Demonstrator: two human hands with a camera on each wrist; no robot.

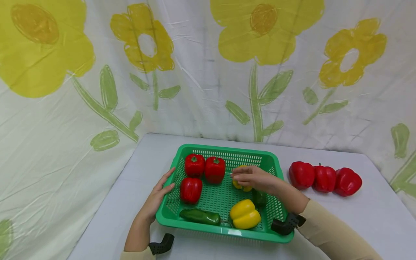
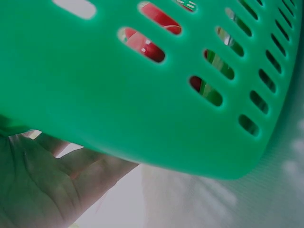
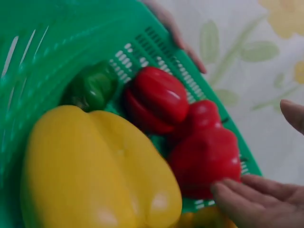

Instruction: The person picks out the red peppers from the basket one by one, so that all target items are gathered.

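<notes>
A green plastic basket (image 1: 224, 148) holds three red bell peppers (image 1: 191, 190) on its left side. My left hand (image 1: 155, 202) rests against the basket's left rim with its fingers extended; in the left wrist view the palm (image 2: 38, 180) lies outside the wall. My right hand (image 1: 256, 178) hovers inside the basket, over a yellow bell pepper (image 1: 237, 185) that it partly hides. In the right wrist view its fingers (image 3: 251, 204) and thumb stand apart with nothing between them. Another yellow bell pepper (image 1: 245, 215) lies near the front wall.
A long green pepper (image 1: 199, 216) lies along the basket's front wall, and a dark green vegetable (image 1: 259, 198) sits under the right forearm. Three red bell peppers (image 1: 325, 178) stand in a row on the white table (image 1: 325, 213), right of the basket. A flowered cloth (image 1: 195, 90) hangs behind.
</notes>
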